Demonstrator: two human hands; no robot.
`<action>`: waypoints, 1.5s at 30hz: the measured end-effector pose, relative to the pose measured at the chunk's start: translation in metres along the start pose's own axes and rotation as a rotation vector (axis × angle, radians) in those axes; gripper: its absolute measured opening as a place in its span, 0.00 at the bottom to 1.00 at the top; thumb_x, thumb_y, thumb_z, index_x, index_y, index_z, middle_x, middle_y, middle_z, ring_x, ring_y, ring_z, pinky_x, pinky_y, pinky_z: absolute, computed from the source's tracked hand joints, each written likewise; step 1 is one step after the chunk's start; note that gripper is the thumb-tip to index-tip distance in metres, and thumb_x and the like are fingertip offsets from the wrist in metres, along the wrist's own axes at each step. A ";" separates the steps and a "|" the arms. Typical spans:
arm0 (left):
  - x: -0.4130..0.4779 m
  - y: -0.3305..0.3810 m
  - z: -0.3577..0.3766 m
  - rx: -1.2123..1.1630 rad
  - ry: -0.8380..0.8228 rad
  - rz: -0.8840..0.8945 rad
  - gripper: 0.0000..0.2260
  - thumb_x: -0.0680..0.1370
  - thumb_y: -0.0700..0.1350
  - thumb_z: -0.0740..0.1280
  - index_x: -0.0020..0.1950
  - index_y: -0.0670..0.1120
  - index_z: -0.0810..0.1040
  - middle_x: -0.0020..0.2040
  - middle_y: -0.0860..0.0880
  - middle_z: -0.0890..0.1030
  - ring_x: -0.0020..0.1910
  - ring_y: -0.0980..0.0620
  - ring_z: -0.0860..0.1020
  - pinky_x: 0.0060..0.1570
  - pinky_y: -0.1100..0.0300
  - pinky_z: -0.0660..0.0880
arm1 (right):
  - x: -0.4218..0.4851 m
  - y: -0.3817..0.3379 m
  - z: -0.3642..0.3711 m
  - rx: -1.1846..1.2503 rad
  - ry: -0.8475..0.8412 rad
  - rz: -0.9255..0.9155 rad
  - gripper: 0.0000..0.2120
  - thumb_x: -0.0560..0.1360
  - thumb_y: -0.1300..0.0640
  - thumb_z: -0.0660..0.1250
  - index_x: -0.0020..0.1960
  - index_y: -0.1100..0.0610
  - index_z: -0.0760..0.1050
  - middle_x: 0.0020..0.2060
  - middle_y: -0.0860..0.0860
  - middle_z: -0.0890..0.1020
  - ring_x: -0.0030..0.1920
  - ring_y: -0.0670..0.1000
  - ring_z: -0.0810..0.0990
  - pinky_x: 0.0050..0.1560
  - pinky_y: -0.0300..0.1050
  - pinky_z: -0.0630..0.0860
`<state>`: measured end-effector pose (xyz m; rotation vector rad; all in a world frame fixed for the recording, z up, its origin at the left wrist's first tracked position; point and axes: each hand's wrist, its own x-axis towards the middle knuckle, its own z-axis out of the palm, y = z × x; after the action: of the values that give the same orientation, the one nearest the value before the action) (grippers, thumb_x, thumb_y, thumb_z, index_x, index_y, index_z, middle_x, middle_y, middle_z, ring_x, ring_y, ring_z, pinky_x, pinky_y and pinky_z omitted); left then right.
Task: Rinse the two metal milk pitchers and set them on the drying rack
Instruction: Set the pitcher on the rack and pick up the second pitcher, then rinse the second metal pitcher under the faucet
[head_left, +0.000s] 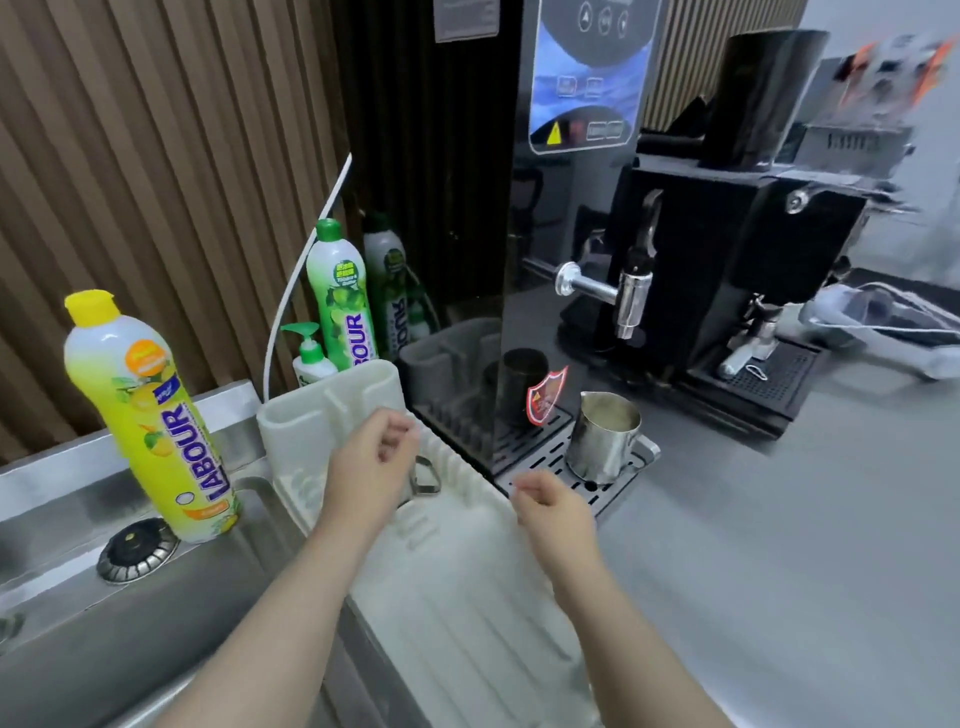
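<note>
One metal milk pitcher (605, 441) stands upright on the black drip tray (550, 462) under the water dispenser's tap. Of the other pitcher only a metal handle (427, 475) shows, on the white drying rack (467, 597); my left hand hides the rest. My left hand (374, 457) hovers over that spot with its fingers loosely curled and nothing in them. To the right, my right hand (550, 504) hangs above the rack's edge, a short way in front of the upright pitcher, also loosely curled and empty.
A steel sink (130, 639) with a drain (137, 551) lies at the left. A yellow dish-soap bottle (156, 415) stands on its rim, and a green bottle (337, 301) and a pump bottle (311, 358) behind the rack. The black water dispenser (571, 156) and coffee machine (753, 270) stand behind.
</note>
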<state>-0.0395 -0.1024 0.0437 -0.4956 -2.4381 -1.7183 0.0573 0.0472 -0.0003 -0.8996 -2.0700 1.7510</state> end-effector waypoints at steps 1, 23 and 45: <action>-0.004 0.003 0.017 -0.035 -0.087 -0.011 0.04 0.75 0.41 0.67 0.42 0.49 0.78 0.38 0.50 0.77 0.36 0.53 0.74 0.38 0.68 0.71 | -0.004 0.012 -0.020 0.030 0.074 0.011 0.07 0.73 0.58 0.63 0.44 0.48 0.77 0.40 0.47 0.80 0.36 0.49 0.75 0.34 0.42 0.71; -0.048 0.015 0.091 -0.272 -0.485 -0.083 0.17 0.73 0.42 0.71 0.60 0.51 0.75 0.61 0.54 0.79 0.61 0.60 0.75 0.54 0.72 0.70 | -0.018 0.006 -0.117 0.108 -0.053 -0.133 0.19 0.71 0.47 0.68 0.34 0.57 0.63 0.31 0.49 0.67 0.38 0.50 0.67 0.61 0.70 0.70; -0.252 -0.076 -0.245 -0.269 0.441 -0.404 0.16 0.71 0.38 0.72 0.54 0.52 0.77 0.49 0.55 0.83 0.50 0.63 0.80 0.52 0.63 0.72 | -0.201 -0.003 0.199 -0.021 -0.971 -0.242 0.22 0.64 0.55 0.77 0.34 0.52 0.61 0.33 0.51 0.67 0.34 0.49 0.64 0.36 0.43 0.62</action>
<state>0.1501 -0.4032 -0.0090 0.3548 -2.0943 -2.0463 0.0949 -0.2333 -0.0070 0.3132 -2.5536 2.2635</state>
